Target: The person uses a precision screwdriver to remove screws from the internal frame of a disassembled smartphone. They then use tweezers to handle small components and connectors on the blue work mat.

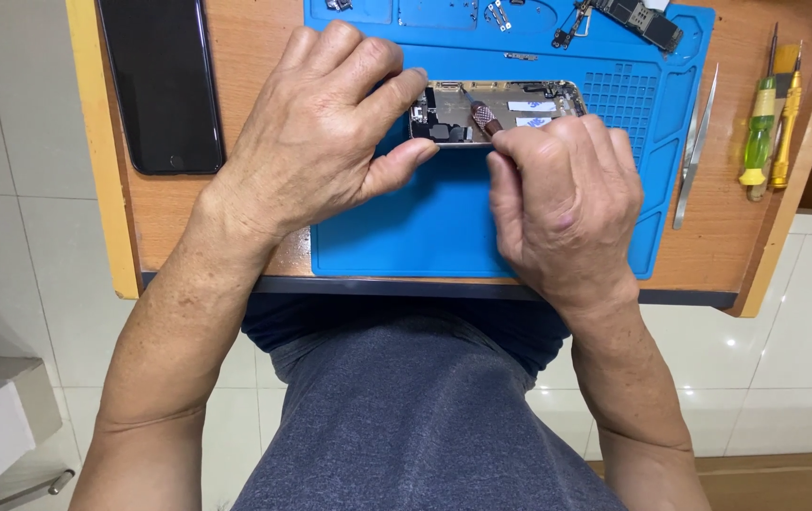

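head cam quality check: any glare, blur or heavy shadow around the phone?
Head view: lighting even and soft, only faint shadows under the left hand and right hand on the blue mat. Opened phone is sharp, no motion blur. Mild glare on the floor tiles and a dull sheen on the black screen. Table edges splay outward, wide-angle distortion.

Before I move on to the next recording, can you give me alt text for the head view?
Seen from above, a left hand steadies an opened phone shell on a blue work mat while the right hand holds a small screwdriver to it. A black screen panel lies to the left, tweezers and more screwdrivers to the right.
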